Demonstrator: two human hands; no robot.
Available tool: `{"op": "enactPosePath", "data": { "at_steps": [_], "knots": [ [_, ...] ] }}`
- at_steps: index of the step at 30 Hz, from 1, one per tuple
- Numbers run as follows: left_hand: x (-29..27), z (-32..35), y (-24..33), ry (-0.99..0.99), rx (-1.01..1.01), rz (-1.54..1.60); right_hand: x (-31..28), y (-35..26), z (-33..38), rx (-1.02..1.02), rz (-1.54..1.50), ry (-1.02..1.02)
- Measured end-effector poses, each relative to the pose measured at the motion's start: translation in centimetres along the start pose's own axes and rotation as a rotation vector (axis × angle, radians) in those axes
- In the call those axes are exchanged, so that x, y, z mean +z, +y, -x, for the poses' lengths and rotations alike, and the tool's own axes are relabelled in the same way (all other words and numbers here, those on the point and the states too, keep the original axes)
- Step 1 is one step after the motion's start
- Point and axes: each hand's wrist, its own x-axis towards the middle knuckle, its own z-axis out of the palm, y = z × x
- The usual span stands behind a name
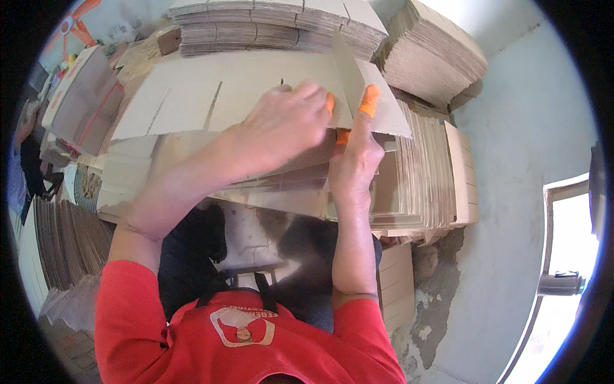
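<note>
The left hand (284,125) is curled with its fingers bent inward, slightly blurred, over the near part of a wide cardboard sheet (246,73). An orange finger cover (330,104) on it sits just left of an upright cardboard piece (348,70). Whether the left hand grips anything cannot be told.

The right hand (357,160) is at the sheet's near edge, toward its right end. Its index finger is stretched out, with an orange fingertip cover (369,100) beside the right face of the upright piece; more orange shows just below the sheet's edge. The other fingers are folded, and whether they pinch the cardboard is unclear.

The sheet lies flat, mostly ahead and to the left of the right hand, with dark slots cut in it. The upright piece rises from it between the two hands. Below the sheet is more cardboard, including a row of packed sheets (425,173) to the right of the right hand. A tall cardboard stack (256,35) stands just beyond the sheet.
</note>
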Motion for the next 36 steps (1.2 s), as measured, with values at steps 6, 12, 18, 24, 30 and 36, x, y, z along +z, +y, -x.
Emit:
{"op": "enactPosePath", "data": {
  "at_steps": [6,12,18,24,30,36],
  "knots": [
    [-1.2,5.8,-4.5,-0.129,-0.270,0.069,1.1,-3.0,-4.5,-0.072,0.172,-0.133],
    [0.5,9.5,-10.5,-0.457,-0.519,0.139,6.9,-1.2,-11.3,-0.084,0.196,-0.626],
    [4.0,12.9,-12.2,-0.007,-0.451,0.193,9.6,2.6,-9.3,-0.038,0.154,-0.492],
    [1.1,14.7,-9.7,-0.026,-0.300,0.329,-1.4,0.5,1.7,-0.070,0.514,-0.288],
    [3.2,16.7,-7.8,-0.249,-0.411,0.421,-2.4,3.0,9.7,-0.177,0.258,-0.493],
    [1.9,17.6,-5.5,-0.285,-0.391,0.517,-2.1,4.6,10.6,-0.211,0.321,-0.447]
  ]
}}
